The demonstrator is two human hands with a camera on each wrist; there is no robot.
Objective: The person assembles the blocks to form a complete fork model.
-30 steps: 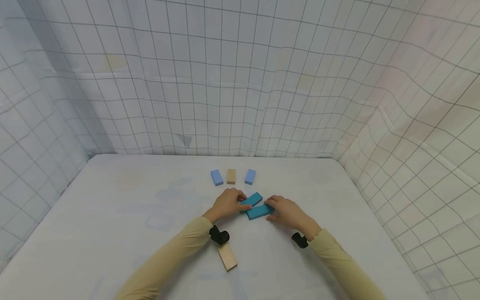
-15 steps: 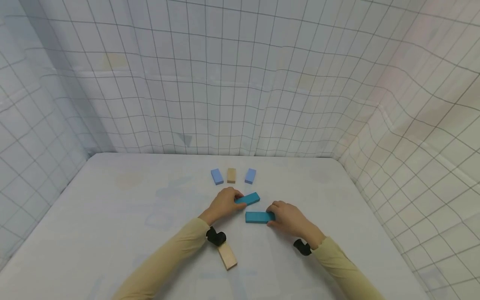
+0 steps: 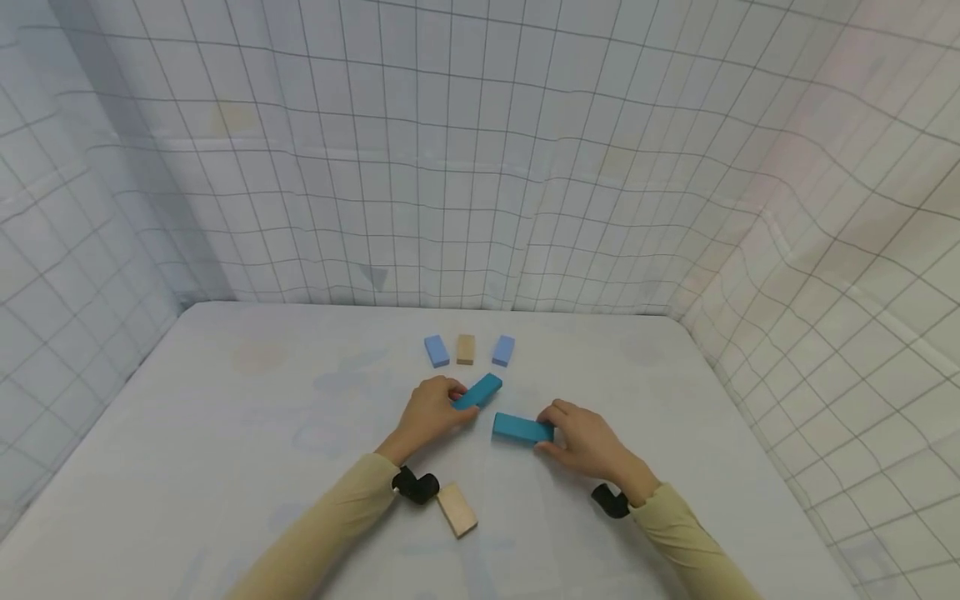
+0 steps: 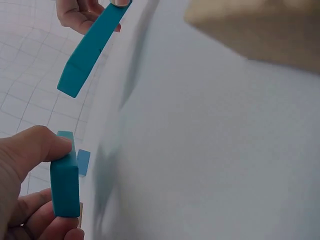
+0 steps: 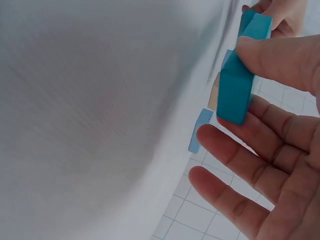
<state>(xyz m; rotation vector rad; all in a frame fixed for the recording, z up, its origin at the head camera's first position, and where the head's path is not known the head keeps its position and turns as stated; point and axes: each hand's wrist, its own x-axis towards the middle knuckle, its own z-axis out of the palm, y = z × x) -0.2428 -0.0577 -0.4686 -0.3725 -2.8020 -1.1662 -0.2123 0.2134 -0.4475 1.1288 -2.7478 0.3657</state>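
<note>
One teal block is pinched in each grip.

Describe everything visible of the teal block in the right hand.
The teal block is a long, flat-sided bar, plain in colour and smooth-looking; whether wood or plastic, I cannot tell. The right hand pinches it near one end, between thumb and fingers, its free end pointing left in the head view. It seems raised above the table, apart from the other teal block.
</note>
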